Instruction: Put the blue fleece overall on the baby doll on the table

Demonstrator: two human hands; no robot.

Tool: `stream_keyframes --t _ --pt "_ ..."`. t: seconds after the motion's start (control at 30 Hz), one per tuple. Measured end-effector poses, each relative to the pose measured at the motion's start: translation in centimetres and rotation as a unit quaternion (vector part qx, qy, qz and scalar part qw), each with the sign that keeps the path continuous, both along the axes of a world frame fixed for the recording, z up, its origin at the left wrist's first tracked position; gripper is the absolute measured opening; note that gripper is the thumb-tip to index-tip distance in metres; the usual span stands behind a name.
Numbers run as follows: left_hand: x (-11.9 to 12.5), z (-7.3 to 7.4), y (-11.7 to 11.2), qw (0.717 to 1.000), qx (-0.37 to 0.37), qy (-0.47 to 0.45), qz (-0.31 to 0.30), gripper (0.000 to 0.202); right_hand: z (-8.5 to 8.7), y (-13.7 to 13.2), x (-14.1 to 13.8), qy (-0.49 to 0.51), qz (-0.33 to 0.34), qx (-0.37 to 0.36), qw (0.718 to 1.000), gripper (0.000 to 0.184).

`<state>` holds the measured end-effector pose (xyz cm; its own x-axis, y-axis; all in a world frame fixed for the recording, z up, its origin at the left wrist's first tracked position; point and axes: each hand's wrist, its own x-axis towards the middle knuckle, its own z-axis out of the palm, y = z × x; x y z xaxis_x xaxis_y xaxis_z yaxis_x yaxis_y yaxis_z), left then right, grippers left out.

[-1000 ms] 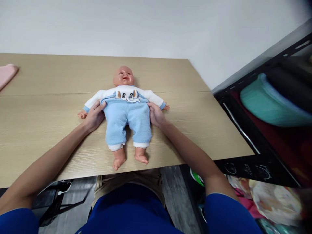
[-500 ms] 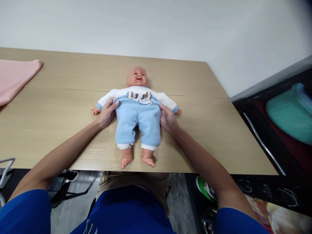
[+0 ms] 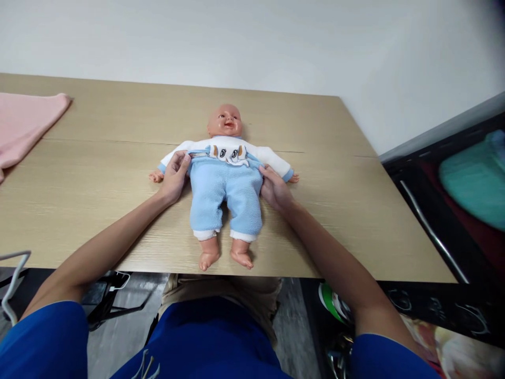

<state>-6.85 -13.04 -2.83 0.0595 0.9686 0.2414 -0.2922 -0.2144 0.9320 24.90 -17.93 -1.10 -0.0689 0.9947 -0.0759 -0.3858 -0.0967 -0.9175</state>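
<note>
A baby doll [image 3: 225, 120] lies on its back on the wooden table [image 3: 94, 179], feet toward me and arms spread. It wears a white long-sleeved top with blue cuffs and light blue pants [image 3: 226, 184], with an animal face on the front. My left hand [image 3: 176, 176] pinches the waistband's left end between thumb and fingers. At the opposite side my right hand [image 3: 275, 188] grips the waistband too. The band is stretched sideways over the doll's belly. The fingers beneath the cloth are partly hidden.
Pink cloth [image 3: 27, 123] lies at the table's left end. Beyond the right edge, a teal item [image 3: 473, 181] rests on a black-framed unit. A white wall [image 3: 236, 42] stands behind the table. A white bent tube [image 3: 16, 279] is at lower left.
Both hands keep their hold on the waistband; my left hand sits slightly higher against the doll. The whole view has shifted a little. The doll lies as before.
</note>
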Motion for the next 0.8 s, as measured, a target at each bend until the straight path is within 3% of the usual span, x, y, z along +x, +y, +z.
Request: stream_keyframes --t 0.53,0.8 --pt "-0.10 0.36 -0.05 0.999 -0.030 -0.024 -0.024 0.049 0.17 0.04 0.07 0.004 0.020 -0.013 1.000 0.032" --pt "-0.13 -0.01 -0.37 0.999 -0.025 0.003 -0.021 0.054 -0.69 0.22 -0.26 0.005 -0.032 -0.006 0.999 0.042"
